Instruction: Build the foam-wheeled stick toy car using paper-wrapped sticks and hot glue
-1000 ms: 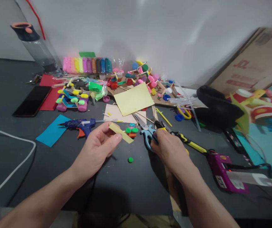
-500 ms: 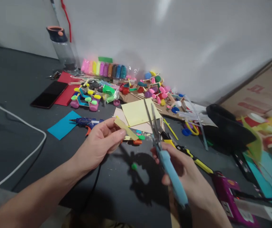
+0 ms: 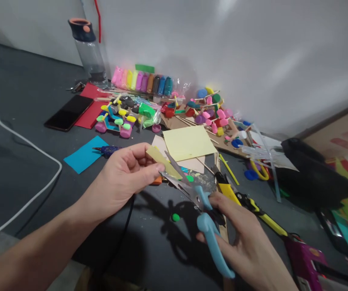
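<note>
Left hand is up over the middle of the dark table, thumb and fingers pinched together on one end of a yellow strip. The strip is held off the surface, its free end poking out to the right. The right hand sits low toward the near edge, fingers curled tight around the blue handles of the scissors. The blades stand parted and the strip's free end lies right at them, though I cannot tell whether it is between them or resting on the lower one.

For a clean cut, I'd say the strip wants to sit deeper, nearer the pivot, and square to the blades. It should be held taut, then cut with one smooth squeeze rather than a nibble. The left thumb looks close to the steel — pulling the pinch back a touch would be safer.

A small green ball lies on the table just under the scissors. A yellow sheet lies flat behind the strip. Left of the left hand are a blue paper and a glue gun. A yellow-handled cutter lies just beside the right hand. Clay packs line the far edge against the wall, with a water bottle toward the far left corner and a phone in front of it.
</note>
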Tool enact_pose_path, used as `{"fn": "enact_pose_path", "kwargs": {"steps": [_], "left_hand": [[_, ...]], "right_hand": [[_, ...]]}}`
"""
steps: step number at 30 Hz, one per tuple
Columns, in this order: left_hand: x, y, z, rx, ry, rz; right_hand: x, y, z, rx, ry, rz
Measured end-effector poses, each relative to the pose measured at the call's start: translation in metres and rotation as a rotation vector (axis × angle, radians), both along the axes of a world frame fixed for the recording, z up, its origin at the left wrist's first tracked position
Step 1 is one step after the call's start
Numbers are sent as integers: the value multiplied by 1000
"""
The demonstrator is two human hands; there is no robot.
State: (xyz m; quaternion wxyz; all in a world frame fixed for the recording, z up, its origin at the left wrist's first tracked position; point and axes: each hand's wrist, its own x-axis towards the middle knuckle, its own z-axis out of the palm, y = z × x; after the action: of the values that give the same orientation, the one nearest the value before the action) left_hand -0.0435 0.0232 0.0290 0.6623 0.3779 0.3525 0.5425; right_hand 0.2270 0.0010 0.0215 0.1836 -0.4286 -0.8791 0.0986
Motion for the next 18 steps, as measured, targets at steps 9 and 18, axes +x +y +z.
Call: {"fn": "enact_pose_path", "kwargs": {"steps": [9, 18], "left_hand": [[-1, 1, -2, 11, 7, -27], [-3, 1, -4, 15, 61, -29]], "right_hand": [[-4, 4, 6, -55, 28, 36], [-3, 2, 6, -43, 19, 41]]}}
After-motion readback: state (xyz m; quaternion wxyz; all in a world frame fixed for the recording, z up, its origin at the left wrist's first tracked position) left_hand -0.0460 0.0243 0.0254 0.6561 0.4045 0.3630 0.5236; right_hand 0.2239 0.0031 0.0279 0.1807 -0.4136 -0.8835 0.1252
